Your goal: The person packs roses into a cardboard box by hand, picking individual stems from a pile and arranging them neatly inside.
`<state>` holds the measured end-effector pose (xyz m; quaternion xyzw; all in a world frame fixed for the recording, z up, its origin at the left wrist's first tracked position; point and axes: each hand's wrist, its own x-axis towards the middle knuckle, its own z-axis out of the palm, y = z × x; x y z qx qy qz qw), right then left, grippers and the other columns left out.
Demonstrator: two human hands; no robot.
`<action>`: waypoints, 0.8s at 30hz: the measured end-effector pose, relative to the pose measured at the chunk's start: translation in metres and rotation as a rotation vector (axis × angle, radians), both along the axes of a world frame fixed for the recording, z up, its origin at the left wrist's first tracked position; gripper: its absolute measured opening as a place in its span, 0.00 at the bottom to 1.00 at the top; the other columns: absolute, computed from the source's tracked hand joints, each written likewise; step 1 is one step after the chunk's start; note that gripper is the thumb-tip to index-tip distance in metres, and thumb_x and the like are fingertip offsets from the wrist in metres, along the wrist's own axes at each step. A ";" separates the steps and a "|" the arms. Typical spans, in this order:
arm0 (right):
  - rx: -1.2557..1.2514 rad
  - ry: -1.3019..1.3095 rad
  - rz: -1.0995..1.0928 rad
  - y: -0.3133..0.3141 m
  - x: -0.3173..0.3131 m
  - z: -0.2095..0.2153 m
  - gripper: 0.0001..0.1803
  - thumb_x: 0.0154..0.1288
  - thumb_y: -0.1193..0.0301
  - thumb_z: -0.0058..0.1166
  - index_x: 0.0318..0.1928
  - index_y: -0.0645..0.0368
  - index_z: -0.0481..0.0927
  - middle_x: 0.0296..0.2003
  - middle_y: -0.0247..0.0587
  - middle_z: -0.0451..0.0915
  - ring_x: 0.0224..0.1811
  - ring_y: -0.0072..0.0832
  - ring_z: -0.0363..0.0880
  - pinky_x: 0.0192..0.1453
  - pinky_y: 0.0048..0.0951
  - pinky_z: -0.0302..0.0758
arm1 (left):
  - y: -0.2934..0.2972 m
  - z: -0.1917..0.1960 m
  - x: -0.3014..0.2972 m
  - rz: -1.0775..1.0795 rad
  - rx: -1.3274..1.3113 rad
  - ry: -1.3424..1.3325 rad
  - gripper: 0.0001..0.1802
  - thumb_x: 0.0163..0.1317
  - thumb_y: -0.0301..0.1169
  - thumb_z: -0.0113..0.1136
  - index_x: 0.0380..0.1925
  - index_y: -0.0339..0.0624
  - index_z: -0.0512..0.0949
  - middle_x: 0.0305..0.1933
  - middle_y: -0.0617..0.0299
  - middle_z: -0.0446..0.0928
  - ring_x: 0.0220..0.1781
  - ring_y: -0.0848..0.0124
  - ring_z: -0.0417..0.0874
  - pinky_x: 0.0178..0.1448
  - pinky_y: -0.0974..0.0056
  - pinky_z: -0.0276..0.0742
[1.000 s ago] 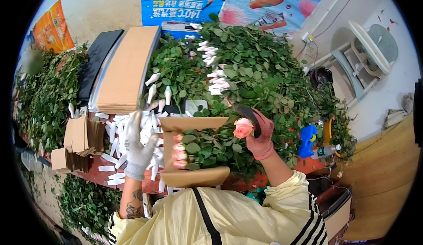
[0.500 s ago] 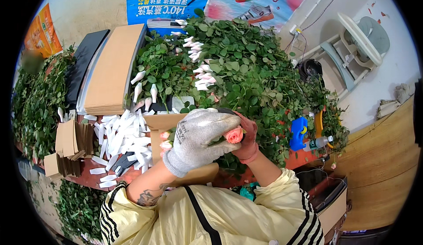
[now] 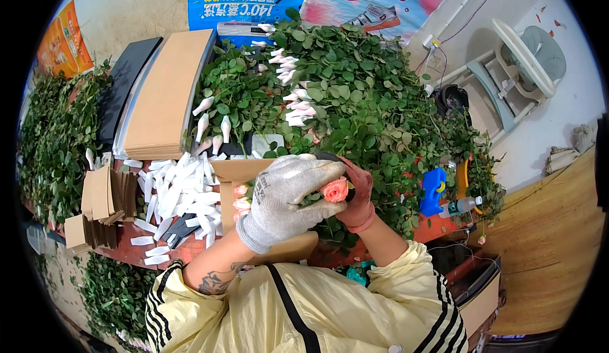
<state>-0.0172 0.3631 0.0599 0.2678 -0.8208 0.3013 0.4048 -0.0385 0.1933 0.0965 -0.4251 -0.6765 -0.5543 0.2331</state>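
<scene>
A coral-pink rose (image 3: 335, 190) is held between my two gloved hands above the front of the table. My left hand (image 3: 288, 191), in a pale grey knit glove, curls round the bloom from the left, thumb below and fingers above. Against its other side my right hand (image 3: 359, 194), in a reddish glove with dark fingers, is closed; its fingertips and the stem are mostly hidden. Just left of my left hand, several pink roses (image 3: 242, 204) lie on an open sheet of brown cardboard (image 3: 226, 194).
White foam sleeves (image 3: 184, 188) are heaped to the left, beside small cardboard pieces (image 3: 98, 194). Behind stand a stack of cardboard sheets (image 3: 168, 93) and leafy roses (image 3: 355, 93), several with white-sleeved heads. A blue tape dispenser (image 3: 432, 191) and a bottle (image 3: 462, 206) sit at right.
The whole view has shifted slightly to the right. Both hands keep hold of the rose, with only a small change in how the bloom is turned.
</scene>
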 end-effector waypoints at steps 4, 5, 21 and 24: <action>0.009 -0.005 0.044 -0.002 -0.002 0.003 0.23 0.47 0.77 0.57 0.48 0.62 0.73 0.44 0.49 0.77 0.41 0.45 0.78 0.45 0.38 0.75 | 0.002 -0.003 -0.002 0.019 0.014 0.033 0.27 0.33 0.33 0.75 0.39 0.40 0.79 0.35 0.53 0.79 0.36 0.55 0.80 0.43 0.59 0.74; 0.008 -0.004 0.044 -0.001 -0.002 0.001 0.23 0.47 0.77 0.57 0.48 0.62 0.73 0.44 0.49 0.77 0.41 0.45 0.78 0.45 0.38 0.75 | 0.001 -0.003 -0.002 0.018 0.013 0.034 0.27 0.33 0.33 0.75 0.39 0.40 0.79 0.35 0.53 0.79 0.36 0.55 0.80 0.43 0.59 0.74; -0.711 0.349 0.291 0.120 0.224 0.110 0.25 0.66 0.57 0.39 0.58 0.58 0.66 0.49 0.50 0.73 0.48 0.42 0.73 0.45 0.45 0.75 | -0.078 -0.093 0.042 -0.125 -1.022 -0.324 0.16 0.50 0.43 0.60 0.33 0.44 0.77 0.31 0.53 0.76 0.35 0.56 0.78 0.40 0.56 0.72; -0.439 0.789 -0.837 0.094 0.275 0.087 0.25 0.66 0.57 0.39 0.57 0.62 0.67 0.47 0.54 0.73 0.49 0.44 0.73 0.46 0.48 0.75 | -0.073 -0.118 0.023 -0.171 -0.926 -0.273 0.15 0.48 0.41 0.63 0.31 0.42 0.76 0.30 0.53 0.75 0.34 0.56 0.78 0.39 0.56 0.72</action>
